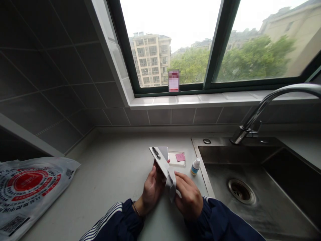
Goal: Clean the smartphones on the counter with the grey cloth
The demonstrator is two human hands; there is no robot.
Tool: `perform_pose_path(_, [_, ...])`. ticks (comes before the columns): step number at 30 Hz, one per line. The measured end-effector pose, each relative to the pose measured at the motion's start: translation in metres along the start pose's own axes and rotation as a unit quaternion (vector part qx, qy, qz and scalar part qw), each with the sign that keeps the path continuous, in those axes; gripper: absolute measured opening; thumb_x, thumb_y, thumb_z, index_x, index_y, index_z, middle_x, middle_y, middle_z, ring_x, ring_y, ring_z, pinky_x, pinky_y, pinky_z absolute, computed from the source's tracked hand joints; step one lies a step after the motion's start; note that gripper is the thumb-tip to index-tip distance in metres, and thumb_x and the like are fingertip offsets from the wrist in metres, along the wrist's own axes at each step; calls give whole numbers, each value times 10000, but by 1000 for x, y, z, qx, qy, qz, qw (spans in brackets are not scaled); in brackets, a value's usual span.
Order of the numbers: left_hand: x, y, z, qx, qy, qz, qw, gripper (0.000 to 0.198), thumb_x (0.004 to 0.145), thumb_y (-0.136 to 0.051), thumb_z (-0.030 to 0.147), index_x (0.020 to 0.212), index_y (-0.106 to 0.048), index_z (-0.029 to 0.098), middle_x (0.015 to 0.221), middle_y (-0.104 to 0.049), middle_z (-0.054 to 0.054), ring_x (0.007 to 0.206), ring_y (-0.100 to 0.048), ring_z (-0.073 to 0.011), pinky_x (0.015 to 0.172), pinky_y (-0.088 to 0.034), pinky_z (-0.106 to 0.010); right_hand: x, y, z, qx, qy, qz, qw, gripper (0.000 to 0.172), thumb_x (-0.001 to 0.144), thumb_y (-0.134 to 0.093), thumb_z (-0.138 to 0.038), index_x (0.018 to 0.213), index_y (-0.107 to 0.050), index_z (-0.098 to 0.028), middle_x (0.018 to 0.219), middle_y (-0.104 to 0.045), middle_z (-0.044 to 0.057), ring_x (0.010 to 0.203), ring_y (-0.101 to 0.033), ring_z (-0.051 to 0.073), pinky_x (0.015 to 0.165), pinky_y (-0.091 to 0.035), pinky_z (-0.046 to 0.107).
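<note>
My left hand grips a white smartphone from below and holds it tilted, with the camera bump towards the top. With its fingers closed, my right hand presses a grey cloth against the lower part of the phone's back. Just behind the phone, a flat light-grey piece partly shows; I cannot tell what it is. A clear phone case with a pink slip lies on the counter beyond my hands. To its right stands a small white-capped bottle.
A steel sink with a curved faucet takes up the right side. On the left, a printed plastic bag rests on the pale counter. Tiled wall and a window sill border the back.
</note>
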State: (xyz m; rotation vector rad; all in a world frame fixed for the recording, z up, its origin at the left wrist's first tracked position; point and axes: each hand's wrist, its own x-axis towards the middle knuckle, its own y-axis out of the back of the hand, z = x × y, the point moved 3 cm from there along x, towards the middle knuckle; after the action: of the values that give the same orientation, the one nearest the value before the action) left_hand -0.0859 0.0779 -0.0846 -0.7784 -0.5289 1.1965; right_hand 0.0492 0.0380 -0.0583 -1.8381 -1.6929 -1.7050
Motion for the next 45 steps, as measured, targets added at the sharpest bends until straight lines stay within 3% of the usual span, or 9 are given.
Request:
perform_pose_path(5, [-3,3,2,90,-18,29,995,619,958,-454,350,1523,-200,370,1365,-570,-75,1043,-626,-213,843,-531,-351,-5,-3,9,125,-127,-3,984,322,774,-496,-74,1037,-647,-182,914,-690,96,881,-670,253,757,-555,349])
perform_pose_path(9, [-3,2,7,180,-34,45,982,587,942,-476,369,1500,-293,347,1398,-520,-98,998,-629,-208,692,-552,-286,-10,-6,17,166,-238,9,957,163,766,-548,-129,879,-642,-200,754,-663,51,706,-668,219,670,-533,303])
perform_pose_path(16, [-3,5,12,268,-60,78,958,571,903,-541,403,1451,-405,318,1492,-443,-92,1059,-654,-269,744,-580,-349,-12,-18,27,283,-353,-10,892,107,776,-660,-234,871,-630,-193,677,-686,18,608,-679,187,556,-525,224])
perform_pose_path(24, [-3,7,14,338,-83,65,935,625,896,-554,417,1478,-367,290,1516,-432,-86,1266,-539,-292,1001,-487,-389,-19,-37,40,449,-444,26,775,487,709,-775,-531,994,-662,-152,987,-743,142,949,-714,299,858,-567,386])
perform_pose_path(28, [0,13,9,350,-76,66,931,627,907,-546,407,1488,-339,293,1508,-429,-108,1295,-505,-303,986,-505,-404,-29,-47,42,486,-508,51,710,568,622,-835,-555,973,-650,-149,892,-747,133,768,-736,305,656,-613,403])
perform_pose_path(30, [0,12,8,347,-61,66,934,633,909,-541,415,1492,-319,309,1509,-415,-121,1190,-582,-306,862,-572,-399,-34,-50,41,500,-536,60,678,571,621,-840,-547,980,-632,-155,853,-745,118,687,-735,300,528,-603,375])
perform_pose_path(34, [0,5,11,350,-54,53,934,596,909,-534,415,1466,-360,296,1465,-449,-142,932,-665,-250,716,-606,-390,-37,-50,41,511,-572,86,635,622,578,-872,-524,1008,-602,-164,911,-745,119,732,-745,309,500,-604,339])
perform_pose_path(39, [-1,0,23,472,-139,66,868,332,919,-525,351,1224,-614,254,1409,-473,-112,1047,-604,-252,761,-578,-352,-37,-50,45,507,-601,109,608,651,523,-896,-514,974,-571,-174,896,-737,99,705,-747,308,465,-597,327])
perform_pose_path(45, [-1,0,32,575,-237,84,778,223,907,-531,234,1064,-686,261,1269,-568,-93,1220,-509,-275,941,-472,-397,-38,-49,43,489,-634,96,591,638,575,-871,-487,1029,-537,-189,895,-734,95,669,-750,290,424,-577,296])
